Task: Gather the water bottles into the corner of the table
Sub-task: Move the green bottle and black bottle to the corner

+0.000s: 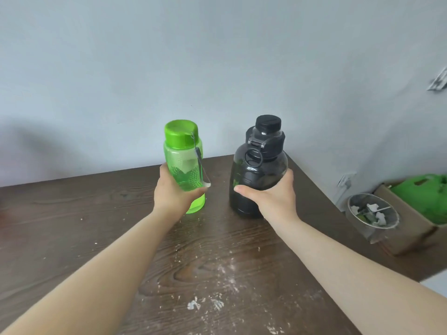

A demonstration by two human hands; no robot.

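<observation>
1. Two bare forearms reached up from the bottom corners of the frame across a dark brown wood-grain table (72,213), its surface flecked with pale dust and crumbs at lower centre.
2. The left hand (173,192) was wrapped around the lower body of a translucent green plastic water bottle with a green screw cap (183,163), just left of the frame's centre; a thin grey carry strap (200,163) hung down the bottle's right side.
3. The right hand (272,197) was clasped around the wide body of a smoky black plastic jug-shaped water bottle with a black cap and a ring-shaped loop at its neck (260,163), just right of centre, thumb pressed across the front.
4. Both bottles stood upright, side by side but apart, near the table's far right corner, against a plain pale grey wall (217,56). Whether their bases rested on the wood or hovered just above it could not be told.
5. At the right edge of the frame, beyond the table, a round metal bowl holding pale scraps (371,215) sat just beside a brown cardboard box (406,221) with bright green material (422,197) inside.
</observation>
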